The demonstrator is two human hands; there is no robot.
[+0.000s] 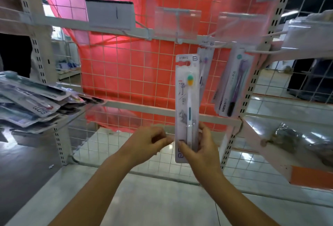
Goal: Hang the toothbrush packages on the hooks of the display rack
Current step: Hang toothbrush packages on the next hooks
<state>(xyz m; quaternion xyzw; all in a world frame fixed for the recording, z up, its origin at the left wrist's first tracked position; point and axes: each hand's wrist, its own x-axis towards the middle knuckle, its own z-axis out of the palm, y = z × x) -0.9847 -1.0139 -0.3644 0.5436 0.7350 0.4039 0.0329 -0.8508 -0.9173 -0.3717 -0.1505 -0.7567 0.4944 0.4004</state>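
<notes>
Head view looks onto the wire-grid display rack (126,74), red sheet behind it. Left of the rack's middle, a heap of toothbrush packages (32,99) lies on a shelf. Two packages (232,85) hang from hooks at its right. Below the bare hook (177,41), the right hand (201,146) pinches an upright toothbrush package (187,99) at its lower end; the left hand (149,141), fingers curled, touches its edge.

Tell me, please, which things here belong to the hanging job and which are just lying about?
Job:
- held package, gripped by the right hand
- left hand, beside the package
- empty hook
- hung packages
- pile of packages on the left shelf

Lying about:
- red cloth behind the grid
- crumpled wrapper on the right shelf
</notes>
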